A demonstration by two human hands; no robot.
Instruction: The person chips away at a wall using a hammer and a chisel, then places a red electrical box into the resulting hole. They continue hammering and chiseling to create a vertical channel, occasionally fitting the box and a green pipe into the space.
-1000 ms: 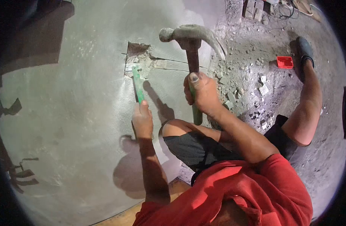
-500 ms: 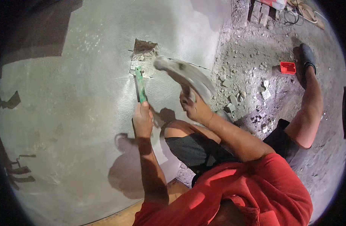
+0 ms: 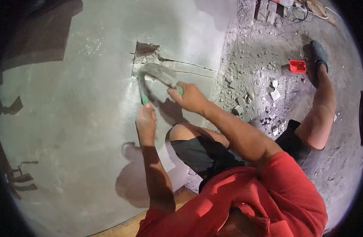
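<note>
Green chisel (image 3: 144, 96) upright at the wall's (image 3: 90, 118) broken recess (image 3: 146, 50): my left hand (image 3: 146, 123) grips it closed; my right hand (image 3: 189, 96) clenches the blurred hammer (image 3: 159, 73) over its top.

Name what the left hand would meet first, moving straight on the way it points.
Probably the hammer head, seen across the far end of the green bar that the left hand grips; depth is unclear.
</note>
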